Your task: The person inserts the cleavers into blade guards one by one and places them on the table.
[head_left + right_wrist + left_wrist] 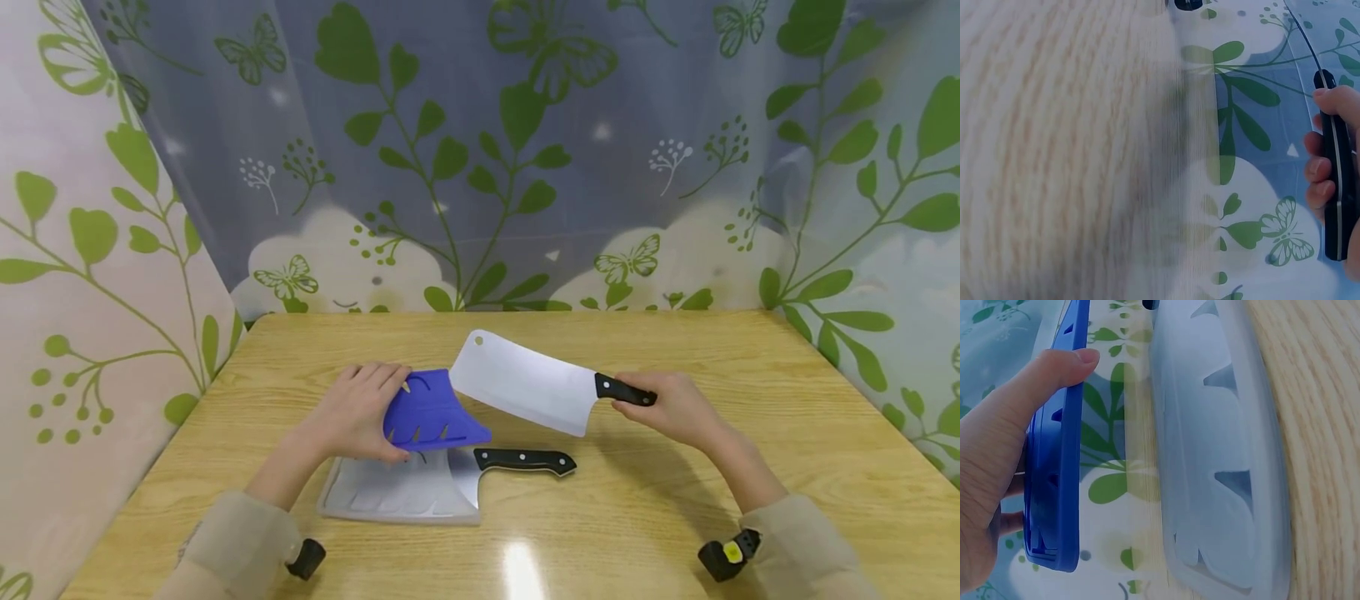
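Observation:
My left hand [367, 410] grips a blue plastic blade cover [431, 412] by its left end, thumb on the near edge and fingers over the far side. In my right hand [675, 404] is the black handle [626, 390] of a cleaver, its bare blade [525, 382] tilted up and pointing left. The blade's far end meets the open right edge of the blue cover in the head view. Below them a second cleaver [525, 460] lies on the table, handle to the right, most of its blade inside a translucent white cover [397, 492].
The wooden table [637, 533] reaches back to a curtain [450, 167] printed with leaves and butterflies. Small black wrist cameras, one on the left sleeve [240, 533] and one on the right sleeve [802, 533], hang over the table's near part.

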`<state>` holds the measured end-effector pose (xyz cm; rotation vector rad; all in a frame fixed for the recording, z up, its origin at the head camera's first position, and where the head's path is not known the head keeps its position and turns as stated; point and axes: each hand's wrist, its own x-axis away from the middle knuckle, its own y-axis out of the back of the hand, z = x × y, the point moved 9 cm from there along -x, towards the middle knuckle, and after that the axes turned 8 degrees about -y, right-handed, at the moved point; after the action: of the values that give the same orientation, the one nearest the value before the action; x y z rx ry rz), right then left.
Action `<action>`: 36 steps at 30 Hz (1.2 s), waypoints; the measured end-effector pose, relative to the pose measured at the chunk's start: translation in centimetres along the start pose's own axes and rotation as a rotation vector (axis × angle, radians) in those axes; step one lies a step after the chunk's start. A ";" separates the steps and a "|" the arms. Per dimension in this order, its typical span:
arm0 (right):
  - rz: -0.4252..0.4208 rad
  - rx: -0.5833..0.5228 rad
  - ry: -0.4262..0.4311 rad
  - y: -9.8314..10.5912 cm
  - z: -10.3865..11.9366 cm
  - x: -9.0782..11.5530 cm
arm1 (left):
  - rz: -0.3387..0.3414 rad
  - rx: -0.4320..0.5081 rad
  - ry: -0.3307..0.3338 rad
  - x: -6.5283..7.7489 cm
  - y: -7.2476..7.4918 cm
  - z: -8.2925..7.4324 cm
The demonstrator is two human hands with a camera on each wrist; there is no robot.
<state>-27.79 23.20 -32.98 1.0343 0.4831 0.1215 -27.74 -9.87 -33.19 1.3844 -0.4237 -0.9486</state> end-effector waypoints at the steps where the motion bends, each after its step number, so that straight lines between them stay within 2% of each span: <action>1: 0.003 -0.004 0.008 0.0 0.0 0.1 | 0.001 -0.002 -0.005 0.0 0.0 -0.1; 10: 0.028 -0.027 0.030 0.5 0.2 0.6 | 0.005 -0.017 -0.032 0.1 -0.2 -0.4; 15: 0.055 -0.026 0.095 0.4 0.4 0.9 | 0.000 0.023 0.005 0.6 -0.2 0.4; 19: 0.083 -0.030 0.124 0.2 0.3 1.2 | 0.026 0.049 0.024 0.9 -0.3 0.8; 27: 0.114 -0.062 0.136 0.4 0.4 1.6 | 0.053 0.030 -0.044 0.8 -0.2 0.0; 33: 0.126 -0.071 0.182 0.4 1.2 1.6 | 0.011 -0.001 -0.117 0.4 0.5 -1.0; 36: 0.131 -0.078 0.202 0.3 1.4 1.6 | 0.005 -0.007 -0.132 0.2 0.6 -1.2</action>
<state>-25.70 22.77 -32.64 0.9819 0.5884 0.3615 -26.50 -9.34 -32.95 1.3183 -0.5228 -1.0399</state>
